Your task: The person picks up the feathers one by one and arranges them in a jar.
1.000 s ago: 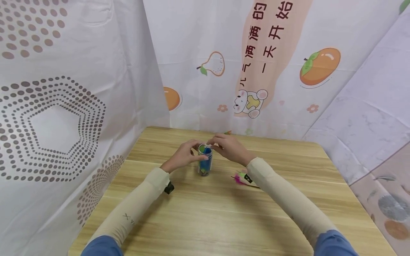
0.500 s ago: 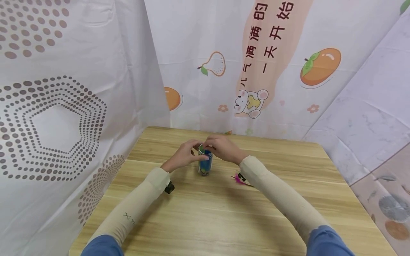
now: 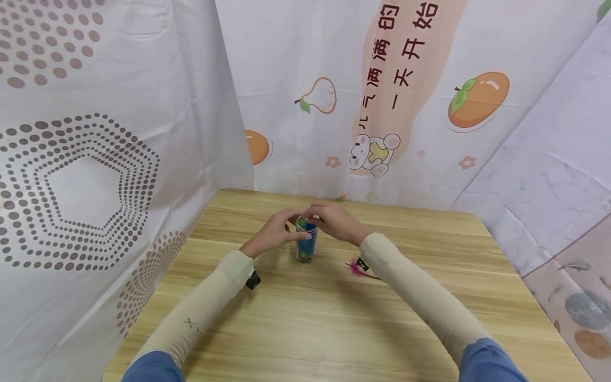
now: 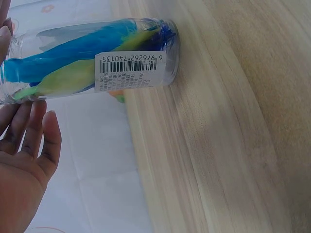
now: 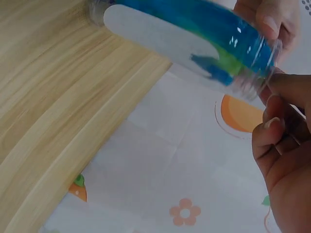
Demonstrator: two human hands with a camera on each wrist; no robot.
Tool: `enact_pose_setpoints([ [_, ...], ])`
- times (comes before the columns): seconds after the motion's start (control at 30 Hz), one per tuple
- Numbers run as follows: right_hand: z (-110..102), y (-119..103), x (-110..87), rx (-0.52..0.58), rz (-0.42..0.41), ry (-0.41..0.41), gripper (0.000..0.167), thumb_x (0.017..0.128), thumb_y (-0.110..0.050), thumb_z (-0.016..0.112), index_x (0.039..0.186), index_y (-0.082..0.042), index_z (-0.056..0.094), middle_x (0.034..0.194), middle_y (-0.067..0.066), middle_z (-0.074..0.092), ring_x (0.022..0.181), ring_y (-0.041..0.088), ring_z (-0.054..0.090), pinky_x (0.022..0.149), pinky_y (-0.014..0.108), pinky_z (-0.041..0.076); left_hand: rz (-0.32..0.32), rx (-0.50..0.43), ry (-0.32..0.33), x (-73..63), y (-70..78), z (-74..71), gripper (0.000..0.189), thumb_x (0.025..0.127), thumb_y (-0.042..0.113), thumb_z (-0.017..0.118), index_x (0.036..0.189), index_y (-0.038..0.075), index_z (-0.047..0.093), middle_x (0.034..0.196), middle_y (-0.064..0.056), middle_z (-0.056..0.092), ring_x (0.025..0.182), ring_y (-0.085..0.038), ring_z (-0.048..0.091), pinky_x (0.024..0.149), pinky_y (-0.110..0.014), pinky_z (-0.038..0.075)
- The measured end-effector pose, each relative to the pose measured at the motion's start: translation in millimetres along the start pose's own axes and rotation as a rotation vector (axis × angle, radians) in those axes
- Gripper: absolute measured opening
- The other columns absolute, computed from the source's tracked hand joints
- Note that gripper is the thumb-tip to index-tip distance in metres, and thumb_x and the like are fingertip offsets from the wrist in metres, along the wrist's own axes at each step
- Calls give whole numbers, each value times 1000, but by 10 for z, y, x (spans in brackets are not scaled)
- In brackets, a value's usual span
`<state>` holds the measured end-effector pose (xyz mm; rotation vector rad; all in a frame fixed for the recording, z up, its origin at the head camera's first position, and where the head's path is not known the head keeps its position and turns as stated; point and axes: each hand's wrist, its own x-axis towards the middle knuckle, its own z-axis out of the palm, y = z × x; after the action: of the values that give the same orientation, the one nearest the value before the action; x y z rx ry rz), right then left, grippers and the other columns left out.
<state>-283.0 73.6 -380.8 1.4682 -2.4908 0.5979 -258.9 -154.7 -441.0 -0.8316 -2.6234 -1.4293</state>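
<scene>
A clear plastic jar (image 3: 306, 248) with blue and green feather-like pieces inside stands upright on the wooden table. My left hand (image 3: 273, 232) grips it near the top, thumb in front and fingers behind. A white barcode label (image 4: 130, 71) shows on its side in the left wrist view. Over the mouth, the curled fingers of my right hand (image 3: 334, 222) reach down at the rim. In the right wrist view, the blue piece (image 5: 233, 36) extends close to the mouth, near those fingertips. I cannot tell whether the right fingers pinch anything.
A small item with pink fluff (image 3: 356, 267) and a black patterned piece lies on the table (image 3: 305, 323), partly covered by my right forearm. Printed curtains (image 3: 286, 111) hang behind the table and along both sides. A black strap piece (image 3: 252, 280) hangs at my left wrist.
My right hand has moved slightly left, from the jar's right rim to over its mouth, and its forearm now covers more of the pink item. The left hand keeps its grip.
</scene>
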Motion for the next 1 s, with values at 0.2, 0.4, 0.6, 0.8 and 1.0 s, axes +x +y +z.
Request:
enact_pose_setpoints([
  [0.2,-145,96,-163,33,45,38,21,100,-6,67,121,-8,73,105,2,70,82,13,62,73,32,55,-16,8,9,10,-4,9,58,86,52,80,134,21,66,122,6,62,105,-15,59,77,-35,55],
  [0.4,-254,253,-435,35,88,67,20,99,-6,70,118,-11,73,101,-1,69,77,10,58,69,31,53,-12,11,11,13,1,5,59,87,51,81,134,19,65,120,4,63,104,-16,59,77,-35,55],
  [0.6,-283,368,-747,29,159,46,18,99,-10,70,117,-10,74,99,-2,69,71,8,54,64,30,50,-14,16,15,9,-19,10,61,85,54,81,133,19,66,119,5,63,103,-15,59,78,-35,56],
  [0.8,-271,473,-1028,23,188,48,17,99,-8,71,115,-8,74,99,-1,71,74,8,56,66,29,51,-5,6,15,1,-25,12,59,86,50,82,133,19,66,119,5,63,103,-15,58,79,-34,55],
  [1.0,-288,517,-1257,10,188,66,14,97,-8,72,111,-8,76,94,-1,71,68,5,54,61,28,49,-1,5,21,12,-32,12,58,86,51,82,133,20,66,119,6,63,103,-15,58,79,-36,55],
])
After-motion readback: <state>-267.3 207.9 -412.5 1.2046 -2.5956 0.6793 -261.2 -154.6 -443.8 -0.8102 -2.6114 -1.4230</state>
